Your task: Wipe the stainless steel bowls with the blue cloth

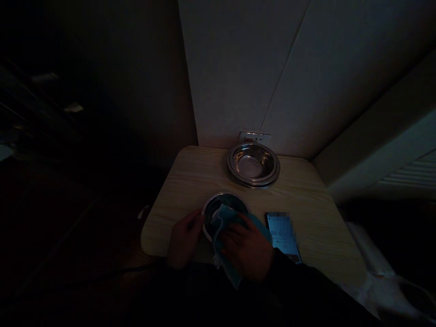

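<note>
A round metal bowl [207,210] sits near the front edge of the wooden table [187,175]. My left hand [185,238] grips its left rim, thumb and fingers closed on the edge. A teal cloth [226,212] lies partly inside the bowl and hangs over its front and right side. My right hand [245,245] presses the cloth into the bowl, its fingers bent over the fabric. The cloth and right hand hide much of the bowl's inside.
Several nested metal bowls [252,165] stand at the back of the table, below a wall socket [255,137]. A lit phone [283,236] lies to the right of my right hand. A tiled wall [235,72] borders the back. The scene is dim.
</note>
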A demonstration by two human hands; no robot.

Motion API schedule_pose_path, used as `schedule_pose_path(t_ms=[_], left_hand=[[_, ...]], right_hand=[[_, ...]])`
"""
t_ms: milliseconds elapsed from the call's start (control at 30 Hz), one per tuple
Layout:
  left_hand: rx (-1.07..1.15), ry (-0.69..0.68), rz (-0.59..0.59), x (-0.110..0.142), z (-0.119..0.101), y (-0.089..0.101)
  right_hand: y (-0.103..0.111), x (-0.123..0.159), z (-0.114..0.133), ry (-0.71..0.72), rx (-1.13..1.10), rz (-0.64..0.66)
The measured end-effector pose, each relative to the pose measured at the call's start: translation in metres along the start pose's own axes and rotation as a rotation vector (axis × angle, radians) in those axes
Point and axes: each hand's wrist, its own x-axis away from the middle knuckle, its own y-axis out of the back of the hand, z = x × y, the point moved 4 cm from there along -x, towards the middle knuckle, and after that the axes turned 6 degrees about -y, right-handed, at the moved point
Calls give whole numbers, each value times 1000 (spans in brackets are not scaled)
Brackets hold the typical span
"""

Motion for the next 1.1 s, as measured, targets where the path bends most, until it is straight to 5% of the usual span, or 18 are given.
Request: schedule_pose_path(t_ms=[467,800,1100], left_hand=[[12,-40,-45,-2,-2,0],[-6,-67,-55,-4,3,-4],[-12,-41,-23,-13,-7,-6]], right_hand=[[-25,-32,28,-235,83,-60],[-7,-8,8,-75,30,-5],[-16,-27,21,-254,54,-49]])
